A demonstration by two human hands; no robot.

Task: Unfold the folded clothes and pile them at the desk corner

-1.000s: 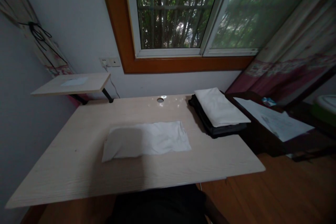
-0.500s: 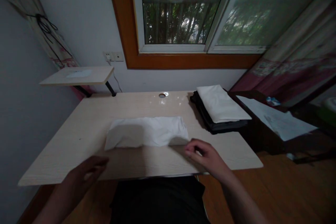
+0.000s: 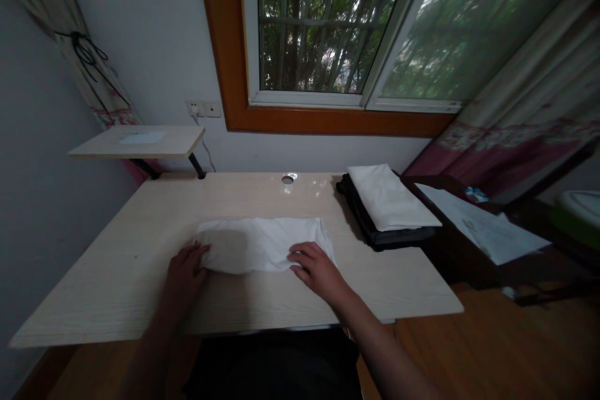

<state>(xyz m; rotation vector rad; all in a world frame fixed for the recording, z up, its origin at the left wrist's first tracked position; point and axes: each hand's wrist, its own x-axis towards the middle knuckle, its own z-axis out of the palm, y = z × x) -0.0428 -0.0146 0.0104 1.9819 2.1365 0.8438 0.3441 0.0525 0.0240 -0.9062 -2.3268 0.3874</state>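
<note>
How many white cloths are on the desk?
2: a long cloth at the left hand and right hand, and a folded cloth atop the black pile. More may be hidden.

Remotely, I see the left hand (image 3: 184, 267) at eight o'clock on the white cloth (image 3: 265, 242), the right hand (image 3: 319, 271) at four, a folded pile (image 3: 390, 199) beyond at two.

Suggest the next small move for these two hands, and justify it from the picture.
Perhaps pinch the near edge of the white cloth at both sides: the left hand is at its left end, the right hand is over its right part, and no firm grip is evident.
</note>
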